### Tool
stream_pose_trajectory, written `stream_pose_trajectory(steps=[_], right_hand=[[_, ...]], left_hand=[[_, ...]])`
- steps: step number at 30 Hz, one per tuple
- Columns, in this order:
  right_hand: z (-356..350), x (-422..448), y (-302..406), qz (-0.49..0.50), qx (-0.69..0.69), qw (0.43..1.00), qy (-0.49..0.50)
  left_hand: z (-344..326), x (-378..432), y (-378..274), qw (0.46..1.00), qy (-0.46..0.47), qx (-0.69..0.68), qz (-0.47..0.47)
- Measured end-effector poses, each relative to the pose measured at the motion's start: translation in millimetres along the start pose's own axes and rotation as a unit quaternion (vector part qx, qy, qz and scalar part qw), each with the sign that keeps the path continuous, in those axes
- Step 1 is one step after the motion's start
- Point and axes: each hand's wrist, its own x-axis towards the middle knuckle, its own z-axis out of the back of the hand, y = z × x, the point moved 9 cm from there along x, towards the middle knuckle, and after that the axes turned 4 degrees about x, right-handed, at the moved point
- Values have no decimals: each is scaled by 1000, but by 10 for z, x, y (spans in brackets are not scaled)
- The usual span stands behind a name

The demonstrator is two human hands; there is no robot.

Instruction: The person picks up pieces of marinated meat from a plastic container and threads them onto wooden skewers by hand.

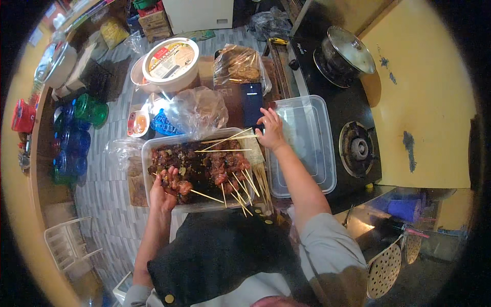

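My left hand (164, 192) is closed around a skewer of raw marinated meat (179, 186) at the left front of a clear plastic tub (147, 134). Its bare stick end points right. My right hand (271, 128) is raised past the tub's right edge, fingers apart and holding nothing, close to a dark phone (251, 103); contact is unclear. Loose meat in dark marinade (168, 155) fills the tub's left side. Threaded skewers (230, 165) are grouped at its right, sticks over the front rim. Bare bamboo sticks (226, 151) lie across the top, and more sticks (262, 184) stand beside the tub.
A clear plastic lid (303, 149) lies right of the tub, by a black gas stove (355, 111) with a lidded pot (341, 57). Behind the tub are a crumpled plastic bag (203, 109), a blue packet (165, 122), a small dish (138, 123) and a round ice-cream tub (170, 63).
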Motion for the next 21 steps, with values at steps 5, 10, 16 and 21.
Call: stream_pose_trajectory(steps=[5,10,16,21], right_hand=[[3,17,0,3,-5,1000,-7],[-35,149,66,-5,-29,999,32],[-83,217,24,-5,-49,998,42],[-183,150,88,9,-48,997,62]], left_hand=[[48,89,20,999,43,1,13],[167,188,51,998,38,-36,27],[17,46,35,998,37,-41,19],[31,51,26,998,31,-54,7]])
